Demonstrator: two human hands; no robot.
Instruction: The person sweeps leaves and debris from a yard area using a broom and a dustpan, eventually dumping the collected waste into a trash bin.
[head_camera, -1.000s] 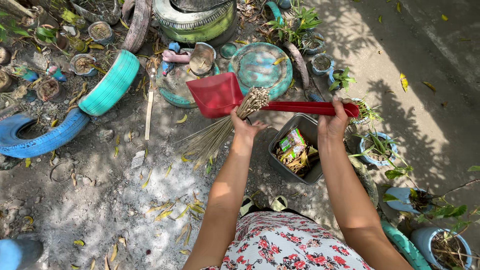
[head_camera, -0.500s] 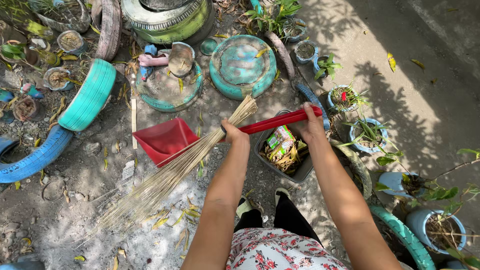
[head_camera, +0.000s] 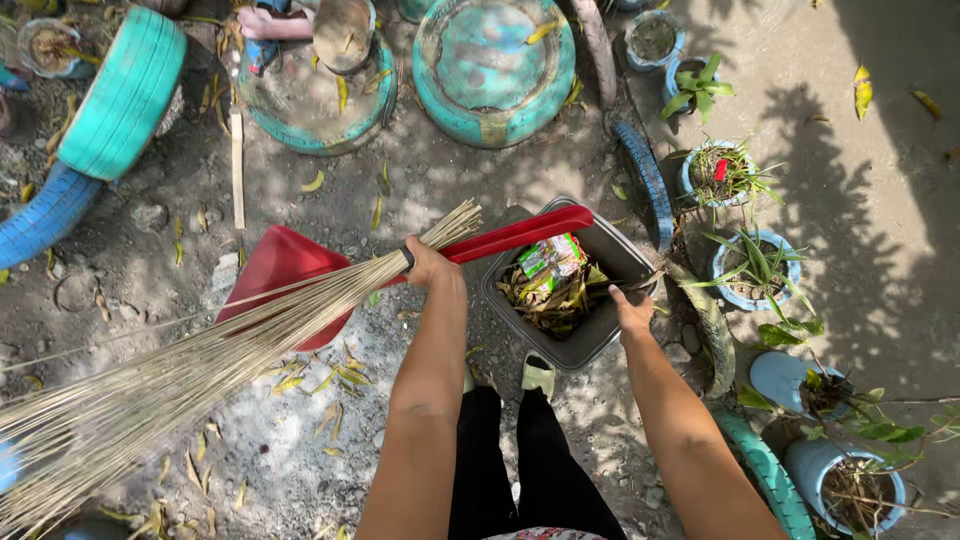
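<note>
Left hand (head_camera: 432, 266) was closed in a fist around both the broom (head_camera: 190, 370) and the red dustpan (head_camera: 290, 280) handle, gripped together. Broom bristles fanned low toward the left, over bare dirt and scattered dry leaves (head_camera: 325, 380). Dustpan scoop lay just left of the fist, its handle reaching across the bin (head_camera: 590, 340). Right hand (head_camera: 632, 312) rested on the bin's near rim, fingers loosely curled; exact grip could not be told. Bin sat between the hands, holding leaves and wrappers. Painted tyres (head_camera: 495, 70) and potted plants (head_camera: 750, 265) stood around.
</note>
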